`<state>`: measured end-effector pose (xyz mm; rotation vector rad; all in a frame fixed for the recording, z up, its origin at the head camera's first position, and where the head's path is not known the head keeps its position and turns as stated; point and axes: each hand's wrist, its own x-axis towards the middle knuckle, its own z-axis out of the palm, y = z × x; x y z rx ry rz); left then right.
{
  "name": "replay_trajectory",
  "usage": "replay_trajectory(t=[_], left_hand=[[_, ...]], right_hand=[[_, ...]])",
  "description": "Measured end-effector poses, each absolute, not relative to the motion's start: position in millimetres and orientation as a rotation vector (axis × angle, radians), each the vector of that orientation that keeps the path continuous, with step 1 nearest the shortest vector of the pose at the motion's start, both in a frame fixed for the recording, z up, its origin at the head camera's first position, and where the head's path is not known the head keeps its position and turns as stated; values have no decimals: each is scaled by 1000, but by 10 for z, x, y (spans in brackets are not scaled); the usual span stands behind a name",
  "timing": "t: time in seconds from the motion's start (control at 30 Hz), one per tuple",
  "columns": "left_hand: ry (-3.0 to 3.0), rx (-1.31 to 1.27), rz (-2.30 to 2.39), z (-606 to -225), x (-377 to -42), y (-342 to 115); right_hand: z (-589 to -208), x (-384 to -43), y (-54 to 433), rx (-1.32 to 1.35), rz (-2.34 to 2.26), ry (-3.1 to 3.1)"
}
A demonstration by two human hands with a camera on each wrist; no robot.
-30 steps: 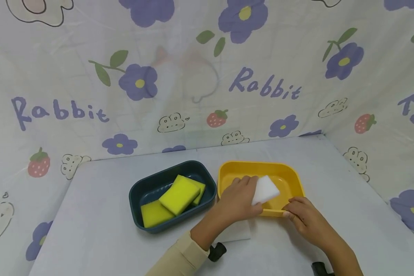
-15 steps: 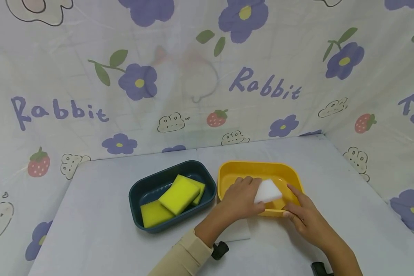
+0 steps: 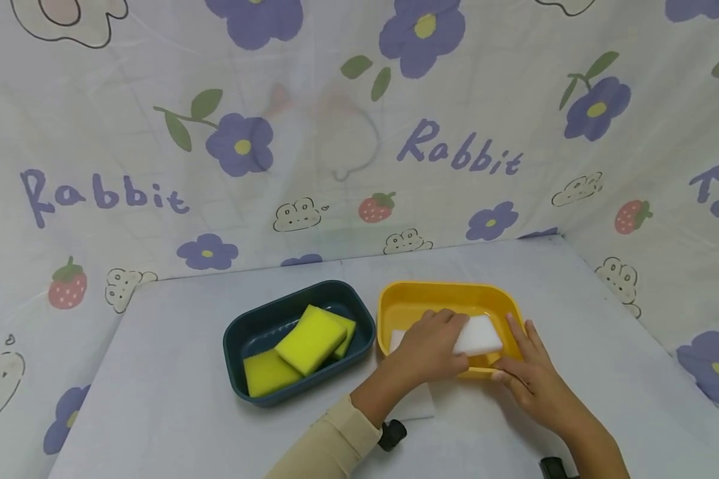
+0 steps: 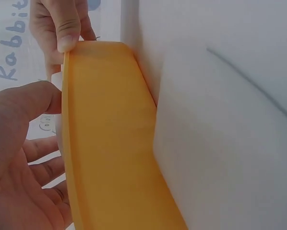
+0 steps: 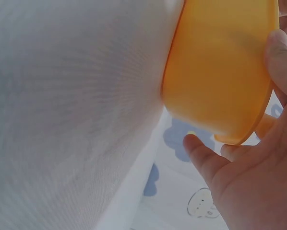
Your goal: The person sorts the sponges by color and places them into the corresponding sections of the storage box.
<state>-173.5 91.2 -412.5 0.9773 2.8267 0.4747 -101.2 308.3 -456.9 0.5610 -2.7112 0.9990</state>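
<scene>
Over the yellow tray (image 3: 449, 287), my left hand (image 3: 428, 349) holds a white sponge block (image 3: 478, 334), thumb on the near side. Another white piece (image 3: 397, 338) lies in the tray, partly hidden behind that hand. My right hand (image 3: 536, 382) grips the tray's near right corner, thumb outside and fingers over the rim. In the right wrist view, the right thumb presses the tray wall (image 5: 220, 62). The left wrist view shows the left hand (image 4: 23, 148) along the tray's rim; the sponge there is mostly hidden.
To the left stands a dark teal tray (image 3: 257, 318) with several yellow sponges (image 3: 311, 339). A flat white item (image 3: 413, 404) lies on the white tabletop (image 3: 174, 392) before the yellow tray. A patterned curtain (image 3: 347, 146) rises behind.
My left hand has carried the white sponge block rightward and slightly lower in the tray, uncovering the other white piece. My right fingers have lifted and spread over the rim.
</scene>
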Motion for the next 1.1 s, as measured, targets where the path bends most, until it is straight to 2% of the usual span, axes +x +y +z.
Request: replay_trajectory(t=[0.4,0.93,1.1], left_hand=[[2720,1085,569,-4157,-1791,1026],[2500,1057,838,-4352,-1926,1039],[2520,1044,762,-4295,-1940,1027]], right_hand=[[-4613,-1024,3108,639,968,-2655],[-4621,-1029,3104,652,941,-2625],[-4611,-1021,3098,628,949,-2629]])
